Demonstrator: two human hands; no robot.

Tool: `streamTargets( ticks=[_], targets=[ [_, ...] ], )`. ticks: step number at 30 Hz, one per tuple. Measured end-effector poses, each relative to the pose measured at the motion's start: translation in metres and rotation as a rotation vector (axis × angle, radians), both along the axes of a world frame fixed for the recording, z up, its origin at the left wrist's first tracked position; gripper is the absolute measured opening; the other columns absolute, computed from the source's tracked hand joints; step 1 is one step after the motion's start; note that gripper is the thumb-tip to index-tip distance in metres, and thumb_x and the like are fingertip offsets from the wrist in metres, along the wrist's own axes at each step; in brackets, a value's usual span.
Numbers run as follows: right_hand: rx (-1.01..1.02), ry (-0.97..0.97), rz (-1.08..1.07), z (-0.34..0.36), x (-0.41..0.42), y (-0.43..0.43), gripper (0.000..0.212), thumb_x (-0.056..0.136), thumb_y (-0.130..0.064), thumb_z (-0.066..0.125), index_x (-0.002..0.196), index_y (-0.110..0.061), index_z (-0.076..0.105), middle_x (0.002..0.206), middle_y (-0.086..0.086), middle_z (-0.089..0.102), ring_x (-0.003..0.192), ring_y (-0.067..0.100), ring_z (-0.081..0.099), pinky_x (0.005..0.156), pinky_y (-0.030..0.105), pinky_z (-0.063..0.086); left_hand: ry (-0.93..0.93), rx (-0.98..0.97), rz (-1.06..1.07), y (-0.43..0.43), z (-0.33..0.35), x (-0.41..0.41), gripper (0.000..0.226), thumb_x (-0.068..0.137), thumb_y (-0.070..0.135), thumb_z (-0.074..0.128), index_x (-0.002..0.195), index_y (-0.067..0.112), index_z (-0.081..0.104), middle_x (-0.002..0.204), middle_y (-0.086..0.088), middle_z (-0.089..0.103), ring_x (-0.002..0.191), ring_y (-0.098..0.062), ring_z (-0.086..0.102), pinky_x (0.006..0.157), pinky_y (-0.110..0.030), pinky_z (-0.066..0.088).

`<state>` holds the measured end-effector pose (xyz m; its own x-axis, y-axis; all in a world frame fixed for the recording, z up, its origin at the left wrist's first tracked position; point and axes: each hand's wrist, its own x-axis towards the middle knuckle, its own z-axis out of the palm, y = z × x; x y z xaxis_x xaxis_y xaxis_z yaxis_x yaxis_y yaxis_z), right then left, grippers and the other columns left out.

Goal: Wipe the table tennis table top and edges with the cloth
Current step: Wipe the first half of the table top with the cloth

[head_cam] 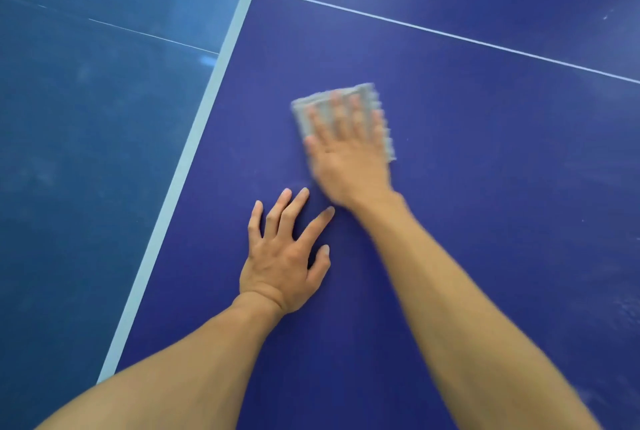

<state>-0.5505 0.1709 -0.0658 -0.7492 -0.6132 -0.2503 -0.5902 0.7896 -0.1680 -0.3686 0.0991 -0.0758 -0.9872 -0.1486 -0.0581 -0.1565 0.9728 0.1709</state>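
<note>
Down on the blue table (485, 194), right hand (349, 159) presses grey cloth (304, 114) flat-fingered; left hand (282, 256) rests spread, empty.

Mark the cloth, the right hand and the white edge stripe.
cloth (367, 93): head view, bare upper-right corner.
right hand (349, 159): head view, back of hand.
white edge stripe (188, 152): head view, mid-length.

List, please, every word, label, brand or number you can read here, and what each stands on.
No text is readable. The table top bears only a thin white line and a pale edge band; the cloth under the right hand is motion-blurred, no print visible.
</note>
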Motion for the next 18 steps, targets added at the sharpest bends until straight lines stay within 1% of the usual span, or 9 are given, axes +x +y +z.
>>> streamTargets(
  ticks=[2, 5, 6, 8, 10, 12, 13, 16, 18],
  targets=[
    [0.022, 0.029, -0.295, -0.004, -0.036, 0.058, 0.060, 0.112, -0.042, 0.018, 0.167, -0.031, -0.002, 0.175, 0.008, -0.012, 0.160, 0.037, -0.014, 0.125, 0.064, -0.008, -0.018, -0.004, -0.002, -0.001, 0.000, 0.001, 0.056, 0.097, 0.046, 0.045, 0.151, 0.034, 0.048, 0.164, -0.008, 0.033, 0.154, -0.032, 0.029, 0.123, -0.065, 0.016],
    [0.037, -0.074, -0.670, 0.001, -0.052, 0.143, 0.060, 0.111, -0.048, 0.015, 0.167, -0.035, -0.003, 0.175, 0.003, -0.014, 0.160, 0.029, -0.015, 0.127, 0.059, -0.009, -0.050, -0.011, -0.010, -0.002, -0.001, 0.003, 0.058, 0.098, 0.049, 0.039, 0.153, 0.035, 0.044, 0.166, -0.007, 0.029, 0.155, -0.031, 0.024, 0.124, -0.064, 0.015],
    [0.044, -0.098, -0.753, 0.003, -0.044, 0.164, 0.060, 0.111, -0.050, 0.013, 0.167, -0.036, -0.004, 0.174, 0.002, -0.016, 0.160, 0.027, -0.017, 0.127, 0.058, -0.010, -0.057, -0.010, -0.013, -0.002, 0.000, 0.003, 0.058, 0.098, 0.050, 0.038, 0.154, 0.035, 0.044, 0.166, -0.007, 0.028, 0.155, -0.031, 0.023, 0.124, -0.064, 0.014],
    [0.040, -0.103, -0.823, 0.005, -0.010, 0.188, 0.060, 0.110, -0.050, 0.012, 0.166, -0.036, -0.005, 0.174, 0.001, -0.018, 0.160, 0.025, -0.019, 0.127, 0.057, -0.010, -0.070, -0.011, -0.011, -0.002, 0.000, 0.003, 0.059, 0.098, 0.051, 0.035, 0.154, 0.036, 0.042, 0.167, -0.006, 0.026, 0.156, -0.030, 0.022, 0.124, -0.063, 0.013],
    [0.029, -0.069, -0.801, 0.004, 0.044, 0.191, 0.062, 0.109, -0.049, 0.011, 0.167, -0.034, -0.005, 0.174, 0.001, -0.017, 0.160, 0.026, -0.017, 0.127, 0.057, -0.009, -0.091, -0.009, -0.004, -0.002, 0.000, 0.003, 0.061, 0.098, 0.052, 0.030, 0.156, 0.037, 0.039, 0.168, -0.005, 0.023, 0.157, -0.029, 0.018, 0.125, -0.062, 0.010],
    [0.031, -0.042, -0.675, 0.003, 0.109, 0.179, 0.065, 0.106, -0.049, 0.009, 0.166, -0.031, -0.006, 0.175, 0.003, -0.013, 0.161, 0.029, -0.013, 0.128, 0.057, -0.006, -0.099, -0.012, -0.005, -0.003, 0.000, 0.004, 0.062, 0.098, 0.053, 0.026, 0.157, 0.038, 0.036, 0.169, -0.004, 0.019, 0.157, -0.028, 0.015, 0.125, -0.062, 0.008],
    [0.022, -0.029, -0.585, 0.003, 0.140, 0.171, 0.064, 0.107, -0.048, 0.012, 0.166, -0.030, -0.005, 0.175, 0.006, -0.009, 0.161, 0.031, -0.009, 0.128, 0.058, -0.002, -0.101, -0.011, -0.008, -0.002, 0.000, 0.004, 0.062, 0.098, 0.054, 0.025, 0.157, 0.038, 0.035, 0.169, -0.004, 0.018, 0.157, -0.028, 0.014, 0.126, -0.062, 0.007],
    [-0.018, 0.005, -0.369, 0.000, 0.215, 0.162, 0.062, 0.109, -0.042, 0.025, 0.167, -0.027, 0.010, 0.175, 0.011, 0.007, 0.162, 0.035, 0.003, 0.127, 0.063, 0.010, -0.103, -0.002, -0.003, -0.003, 0.001, 0.004, 0.063, 0.098, 0.054, 0.023, 0.157, 0.038, 0.033, 0.169, -0.004, 0.017, 0.157, -0.028, 0.012, 0.126, -0.061, 0.005],
    [0.002, -0.012, -0.315, 0.001, 0.232, 0.165, 0.061, 0.109, -0.043, 0.026, 0.167, -0.027, 0.013, 0.175, 0.010, 0.008, 0.162, 0.034, 0.004, 0.127, 0.063, 0.012, -0.093, 0.006, 0.000, -0.002, 0.001, 0.006, 0.062, 0.098, 0.055, 0.025, 0.157, 0.038, 0.034, 0.169, -0.004, 0.017, 0.157, -0.027, 0.012, 0.126, -0.060, 0.005]
  ],
)
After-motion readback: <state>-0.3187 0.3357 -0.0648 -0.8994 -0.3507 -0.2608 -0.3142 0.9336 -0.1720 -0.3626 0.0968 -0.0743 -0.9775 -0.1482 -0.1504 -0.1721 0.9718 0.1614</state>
